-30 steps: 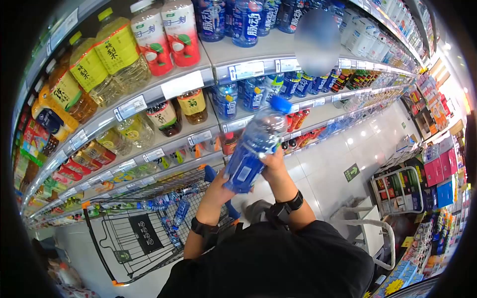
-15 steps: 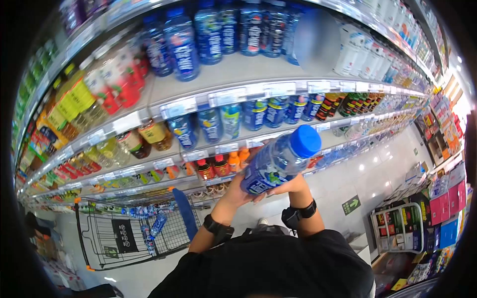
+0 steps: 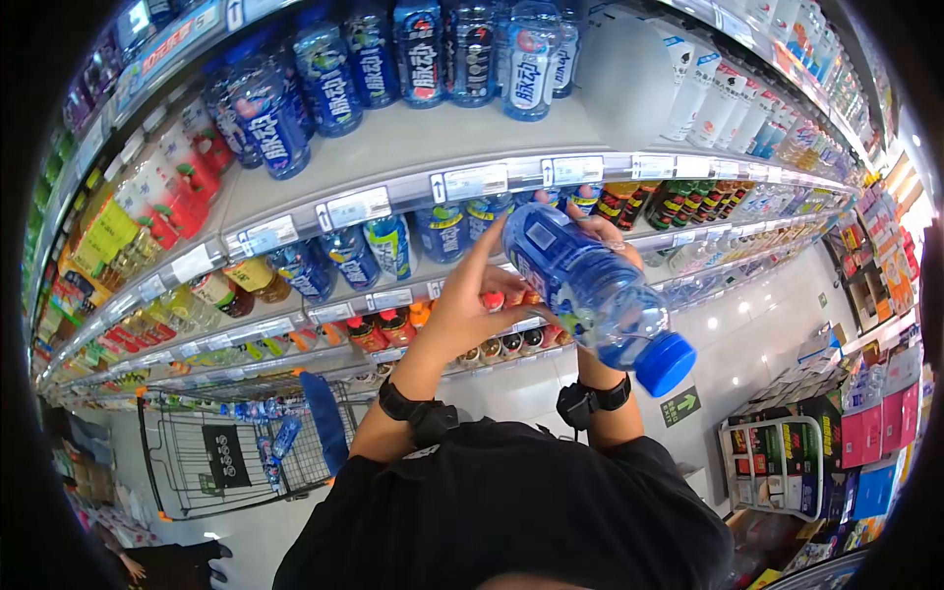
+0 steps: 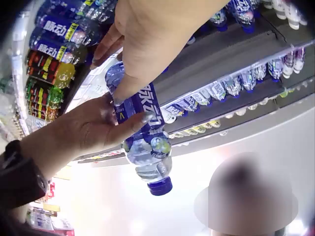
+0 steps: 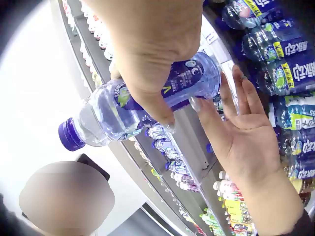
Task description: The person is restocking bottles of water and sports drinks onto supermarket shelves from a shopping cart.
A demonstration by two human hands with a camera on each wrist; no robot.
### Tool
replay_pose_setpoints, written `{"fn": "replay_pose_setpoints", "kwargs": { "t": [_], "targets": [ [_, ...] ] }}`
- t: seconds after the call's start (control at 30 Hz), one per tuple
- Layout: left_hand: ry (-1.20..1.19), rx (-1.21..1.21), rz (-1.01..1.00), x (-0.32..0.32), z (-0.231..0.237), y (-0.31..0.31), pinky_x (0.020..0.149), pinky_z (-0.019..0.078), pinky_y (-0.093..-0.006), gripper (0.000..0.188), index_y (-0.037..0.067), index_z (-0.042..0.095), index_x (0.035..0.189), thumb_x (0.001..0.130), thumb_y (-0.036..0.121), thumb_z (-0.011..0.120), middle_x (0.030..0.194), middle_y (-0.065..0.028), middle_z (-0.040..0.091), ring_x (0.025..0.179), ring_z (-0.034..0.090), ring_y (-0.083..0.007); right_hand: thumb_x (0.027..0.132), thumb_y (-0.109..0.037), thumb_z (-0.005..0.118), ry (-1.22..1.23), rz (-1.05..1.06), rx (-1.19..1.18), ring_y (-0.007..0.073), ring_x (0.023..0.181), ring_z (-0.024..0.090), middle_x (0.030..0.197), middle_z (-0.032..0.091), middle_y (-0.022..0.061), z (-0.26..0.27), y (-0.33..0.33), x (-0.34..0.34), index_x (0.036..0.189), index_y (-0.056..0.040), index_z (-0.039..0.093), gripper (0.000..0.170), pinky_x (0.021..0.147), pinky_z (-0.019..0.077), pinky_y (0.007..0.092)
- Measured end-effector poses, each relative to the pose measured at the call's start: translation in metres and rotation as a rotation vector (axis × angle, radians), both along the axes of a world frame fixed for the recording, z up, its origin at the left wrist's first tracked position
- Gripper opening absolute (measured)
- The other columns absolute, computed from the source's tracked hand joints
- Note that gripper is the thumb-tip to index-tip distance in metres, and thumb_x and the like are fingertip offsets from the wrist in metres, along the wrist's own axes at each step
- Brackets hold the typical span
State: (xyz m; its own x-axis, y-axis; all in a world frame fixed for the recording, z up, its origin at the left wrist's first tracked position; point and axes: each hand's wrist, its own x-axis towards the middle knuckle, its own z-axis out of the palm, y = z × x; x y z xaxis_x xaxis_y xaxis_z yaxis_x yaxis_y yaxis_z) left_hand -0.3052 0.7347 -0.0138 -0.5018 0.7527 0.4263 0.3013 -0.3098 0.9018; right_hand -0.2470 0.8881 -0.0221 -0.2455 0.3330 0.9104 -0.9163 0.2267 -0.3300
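A blue drink bottle [image 3: 580, 267] is tilted in front of the shelves, its blue cap [image 3: 665, 364] pointing down to the right. My right hand [image 3: 618, 244] grips it; in the right wrist view this hand [image 5: 152, 54] has its thumb across the label of the bottle [image 5: 110, 115]. My left hand [image 3: 462, 305] is at the base end with fingers extended. In the right wrist view the left palm [image 5: 246, 142] faces the bottle, thumb against its lower part. The left wrist view shows the left hand [image 4: 152, 44] above the bottle [image 4: 147, 145], cap downward.
Shelves of bottled drinks [image 3: 423, 59] run across the front, with a price-label rail [image 3: 364, 206] below the upper row. A shopping cart [image 3: 228, 457] holding several bottles stands at the lower left. A white-framed rack [image 3: 777, 467] and boxes [image 3: 860, 433] are at the right.
The bottle has turned from cap up to cap down at the right and has risen nearer the shelf. My left fingers have straightened beside it. The view has shifted right along the shelves.
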Motion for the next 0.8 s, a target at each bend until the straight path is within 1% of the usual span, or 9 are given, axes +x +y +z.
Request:
{"fn": "replay_pose_setpoints", "kwargs": {
  "t": [0.1,0.13,0.23,0.3,0.4,0.5,0.53,0.7,0.8],
  "targets": [
    [0.262,0.014,0.172,-0.008,0.016,0.012,0.078,0.0489,-0.0306,0.093,0.01,0.026,0.138,0.057,-0.011,0.066,0.122,-0.0156,0.044,0.089,0.058,-0.0194,0.055,-0.011,0.083,-0.113,-0.021,-0.013,0.0369,0.12,0.039,0.122,0.041,0.0181,0.011,0.011,0.0,0.118,-0.0165,0.041,0.076,0.098,0.0358,0.0472],
    [0.338,0.024,0.208,-0.013,0.025,0.014,0.078,0.0492,-0.0307,0.091,0.01,0.029,0.137,0.057,-0.01,0.067,0.123,-0.0154,0.043,0.09,0.058,-0.0197,0.055,-0.01,0.083,-0.171,0.106,-0.162,0.0372,0.12,0.039,0.122,0.041,0.0179,0.016,0.011,-0.003,0.118,-0.016,0.042,0.075,0.098,0.0357,0.0472],
    [0.516,0.039,0.343,-0.031,0.043,0.027,0.079,0.0492,-0.0303,0.083,0.011,0.036,0.132,0.058,-0.007,0.068,0.124,-0.015,0.043,0.093,0.058,-0.0225,0.061,-0.007,0.078,-0.03,-0.319,0.213,0.0386,0.117,0.042,0.12,0.043,0.017,0.032,0.019,-0.026,0.118,-0.0109,0.043,0.066,0.097,0.0366,0.0463],
    [0.655,0.03,0.442,-0.041,0.055,0.037,0.08,0.0489,-0.0302,0.079,0.012,0.038,0.132,0.06,-0.008,0.064,0.125,-0.0139,0.043,0.094,0.058,-0.0231,0.059,-0.007,0.076,-0.021,-0.442,0.156,0.0332,0.116,0.044,0.11,0.049,0.0151,0.031,0.026,-0.05,0.11,-0.007,0.048,0.058,0.096,0.0377,0.0416],
    [0.736,0.071,0.426,-0.066,0.071,0.054,0.08,0.0488,-0.0329,0.072,0.013,0.041,0.129,0.063,-0.008,0.06,0.123,-0.0153,0.046,0.097,0.056,-0.0283,0.06,-0.009,0.075,0.028,-0.626,0.19,0.0317,0.114,0.045,0.113,0.049,0.014,0.04,0.039,-0.075,0.114,-0.0065,0.047,0.061,0.093,0.0384,0.0393],
    [0.72,0.074,0.422,-0.089,0.077,0.068,0.079,0.0488,-0.0342,0.067,0.012,0.044,0.125,0.063,-0.002,0.065,0.116,-0.0152,0.051,0.096,0.056,-0.0308,0.061,-0.011,0.075,-0.073,-0.556,0.081,0.0274,0.11,0.048,0.114,0.049,0.0129,0.062,0.033,-0.08,0.117,-0.0054,0.046,0.063,0.092,0.0384,0.0355],
    [0.737,0.051,0.448,-0.093,0.081,0.067,0.079,0.0489,-0.0339,0.067,0.011,0.044,0.125,0.063,0.0,0.066,0.115,-0.0144,0.051,0.095,0.057,-0.0302,0.058,-0.013,0.078,-0.171,-0.569,0.06,0.0233,0.106,0.051,0.114,0.051,0.0117,0.066,0.033,-0.084,0.117,-0.0047,0.046,0.068,0.09,0.0395,0.0326],
    [0.799,-0.071,0.629,-0.114,0.081,0.047,0.071,0.0494,-0.0341,0.058,0.011,0.05,0.118,0.063,0.015,0.069,0.107,-0.0082,0.057,0.083,0.06,-0.026,0.048,-0.019,0.086,-0.372,-0.481,0.043,0.0221,0.098,0.055,0.108,0.055,0.0115,0.07,0.021,-0.104,0.115,-0.002,0.045,0.08,0.084,0.0446,0.0327],
    [0.864,-0.158,0.7,-0.133,0.084,0.03,0.069,0.0489,-0.0358,0.054,0.005,0.052,0.112,0.063,0.018,0.069,0.098,-0.0135,0.06,0.079,0.061,-0.0279,0.048,-0.02,0.087,-0.446,-0.545,0.128,0.0208,0.094,0.058,0.103,0.058,0.0117,0.076,0.01,-0.122,0.111,-0.0006,0.046,0.077,0.081,0.0467,0.0332]
  ]
}}
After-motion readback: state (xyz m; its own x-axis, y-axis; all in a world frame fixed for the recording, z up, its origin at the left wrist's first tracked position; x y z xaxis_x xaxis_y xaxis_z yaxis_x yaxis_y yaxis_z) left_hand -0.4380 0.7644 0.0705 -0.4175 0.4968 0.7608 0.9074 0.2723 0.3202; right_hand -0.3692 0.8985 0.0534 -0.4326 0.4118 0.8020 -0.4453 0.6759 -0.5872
